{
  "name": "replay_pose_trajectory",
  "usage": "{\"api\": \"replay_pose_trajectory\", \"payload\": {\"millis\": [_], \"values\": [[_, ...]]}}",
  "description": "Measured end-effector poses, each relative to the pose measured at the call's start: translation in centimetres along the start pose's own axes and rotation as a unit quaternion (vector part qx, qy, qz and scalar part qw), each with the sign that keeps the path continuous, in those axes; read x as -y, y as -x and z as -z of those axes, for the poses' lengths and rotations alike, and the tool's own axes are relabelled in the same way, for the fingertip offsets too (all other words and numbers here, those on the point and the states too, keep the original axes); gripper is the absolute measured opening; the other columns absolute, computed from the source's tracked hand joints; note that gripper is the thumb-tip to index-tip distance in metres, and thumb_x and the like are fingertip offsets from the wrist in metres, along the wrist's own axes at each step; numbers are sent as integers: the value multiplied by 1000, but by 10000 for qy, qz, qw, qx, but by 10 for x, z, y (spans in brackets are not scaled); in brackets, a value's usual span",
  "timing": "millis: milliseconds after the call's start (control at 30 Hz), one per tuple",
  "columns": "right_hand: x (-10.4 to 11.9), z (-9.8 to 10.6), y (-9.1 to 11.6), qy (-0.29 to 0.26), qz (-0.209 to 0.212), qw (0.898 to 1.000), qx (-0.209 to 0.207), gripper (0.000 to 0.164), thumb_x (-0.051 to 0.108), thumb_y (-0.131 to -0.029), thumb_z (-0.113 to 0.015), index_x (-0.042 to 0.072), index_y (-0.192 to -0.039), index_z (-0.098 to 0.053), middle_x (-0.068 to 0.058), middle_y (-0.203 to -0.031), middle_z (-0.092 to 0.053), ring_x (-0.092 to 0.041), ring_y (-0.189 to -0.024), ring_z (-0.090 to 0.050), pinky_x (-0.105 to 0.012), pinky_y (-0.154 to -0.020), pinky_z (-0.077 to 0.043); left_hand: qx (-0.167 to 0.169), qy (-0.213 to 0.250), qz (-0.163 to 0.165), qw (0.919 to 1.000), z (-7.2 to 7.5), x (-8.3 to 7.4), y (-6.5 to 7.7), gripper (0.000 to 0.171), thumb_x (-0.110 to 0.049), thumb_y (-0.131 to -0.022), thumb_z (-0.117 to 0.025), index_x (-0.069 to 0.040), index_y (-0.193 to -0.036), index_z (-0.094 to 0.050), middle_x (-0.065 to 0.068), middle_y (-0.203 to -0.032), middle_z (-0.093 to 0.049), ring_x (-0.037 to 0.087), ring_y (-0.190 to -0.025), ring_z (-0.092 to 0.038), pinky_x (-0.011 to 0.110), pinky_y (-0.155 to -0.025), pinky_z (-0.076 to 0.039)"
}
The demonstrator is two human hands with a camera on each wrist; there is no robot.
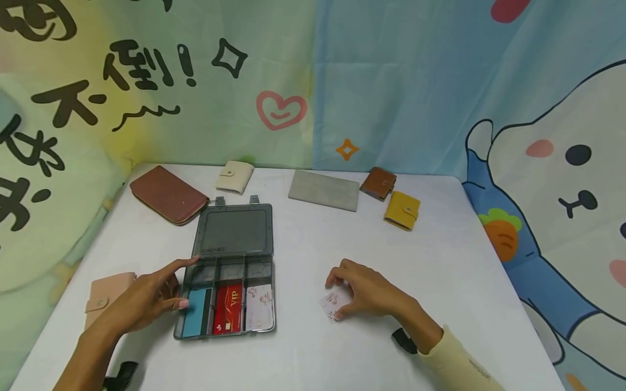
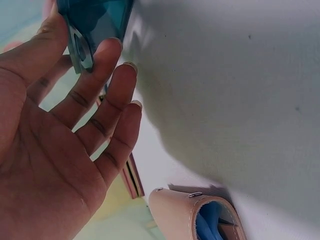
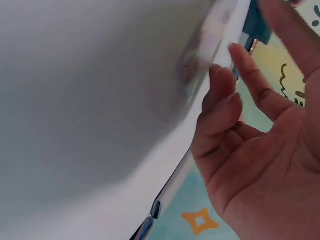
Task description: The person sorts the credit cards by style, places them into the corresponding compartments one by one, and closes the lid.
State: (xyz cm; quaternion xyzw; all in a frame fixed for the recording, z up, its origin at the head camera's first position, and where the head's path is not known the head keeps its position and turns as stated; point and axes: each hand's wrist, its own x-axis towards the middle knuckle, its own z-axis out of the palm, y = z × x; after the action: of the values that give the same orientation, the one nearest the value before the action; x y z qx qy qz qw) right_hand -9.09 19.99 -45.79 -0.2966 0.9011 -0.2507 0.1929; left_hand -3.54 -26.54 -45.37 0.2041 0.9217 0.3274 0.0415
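Observation:
A grey plastic compartment box [image 1: 273, 315] lies with its lid [image 1: 235, 231] folded back. Its large compartments hold a blue card [image 1: 195, 312], a red VIP card [image 1: 227, 309] and a pale patterned card [image 1: 259, 308]. My left hand [image 1: 151, 296] touches the box's left side, index finger extended toward the hinge and thumb at the lower wall; its palm [image 2: 50, 165] shows in the left wrist view. To the right, my right hand [image 1: 364, 288] holds a small pale printed card [image 1: 334, 302] between thumb and curled fingers. That card is blurred in the right wrist view.
A pink card holder [image 1: 105, 293] lies beside my left hand. Along the back are a brown wallet [image 1: 168, 194], a cream holder [image 1: 235, 176], a grey flat wallet [image 1: 324, 190], a brown holder [image 1: 378, 183] and a yellow holder [image 1: 402, 210]. A printed curtain [image 1: 391, 98] hangs behind.

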Motion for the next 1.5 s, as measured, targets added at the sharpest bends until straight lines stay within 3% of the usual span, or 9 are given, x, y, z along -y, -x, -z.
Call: {"api": "replay_pose_trajectory", "payload": {"millis": [133, 267, 433, 567, 767, 900, 1067, 1233, 1500], "values": [[-3, -4, 2, 421, -123, 9990, 23, 53, 32, -65, -93, 28, -108, -61, 8, -95, -47, -8, -82, -46, -24, -72, -39, -5, -36, 0, 10000, 0, 1, 1, 85, -20, -79, -84, -19, -152, -40, -9, -76, -54, -2, -66, -50, 22, -57, -44], [-2, -6, -1, 394, -170, 9990, -113, 48, 30, -65, -93, 25, -99, -59, 7, -91, -48, -9, -80, -46, -25, -71, -39, -20, -25, -17, 10000, 0, 1, 0, 85, -20, -79, -83, -19, -152, -40, -8, -77, -54, -2, -66, -51, 22, -57, -45], [2, -6, -8, -136, -105, 9992, -369, 28, 26, -80, -84, 24, -92, -59, 10, -87, -57, -9, -82, -52, -29, -77, -41, 24, 15, 39, 10000, 0, 2, 0, 85, -20, -80, -83, -19, -152, -39, -8, -77, -54, -1, -66, -51, 22, -57, -45], [9, -6, -15, -674, 169, 9968, -407, 15, 20, -92, -73, 23, -101, -62, 12, -82, -59, -7, -72, -52, -25, -69, -42, 72, 5, 121, 9999, 0, 2, 1, 85, -20, -80, -83, -20, -153, -39, -7, -78, -55, -1, -66, -51, 23, -58, -45], [30, -9, -26, -1581, 555, 9851, -393, 38, 11, -101, -57, 29, -135, -55, 5, -89, -58, -3, -57, -43, -20, -57, -41, 122, -23, 202, 9997, 0, 1, 1, 85, -21, -79, -83, -20, -153, -39, -6, -79, -55, 0, -65, -51, 23, -57, -45], [45, -16, -34, -2284, 638, 9711, -269, 44, 8, -103, -52, 35, -137, -53, -2, -91, -57, -9, -48, -46, -21, -49, -40, 155, -60, 291, 9994, -1, 1, 2, 86, -22, -80, -83, -21, -153, -39, -6, -79, -55, 0, -65, -51, 23, -57, -45], [62, -28, -44, -2970, 444, 9536, -215, 40, 12, -101, -57, 31, -137, -55, -8, -90, -56, -22, -44, -54, -23, -41, -39, 158, -115, 332, 9993, -1, 1, 2, 86, -23, -79, -83, -22, -153, -38, -5, -80, -55, 0, -65, -50, 23, -58, -45], [75, -40, -55, -3103, 165, 9496, -403, 36, 11, -99, -59, 25, -133, -60, -6, -88, -58, -20, -45, -57, -23, -41, -41, 149, -99, 337, 9993, -2, 0, 1, 86, -23, -79, -83, -22, -153, -39, -5, -79, -54, 1, -65, -50, 23, -57, -44], [91, -56, -66, -3035, 2, 9510, -599, 39, 9, -96, -62, 15, -134, -58, -2, -82, -61, -22, -45, -62, -34, -44, -53, 67, -42, 169, 9998, -1, -2, 0, 85, -19, -79, -83, -19, -152, -39, -6, -78, -55, 0, -63, -49, 22, -56, -44]]}}
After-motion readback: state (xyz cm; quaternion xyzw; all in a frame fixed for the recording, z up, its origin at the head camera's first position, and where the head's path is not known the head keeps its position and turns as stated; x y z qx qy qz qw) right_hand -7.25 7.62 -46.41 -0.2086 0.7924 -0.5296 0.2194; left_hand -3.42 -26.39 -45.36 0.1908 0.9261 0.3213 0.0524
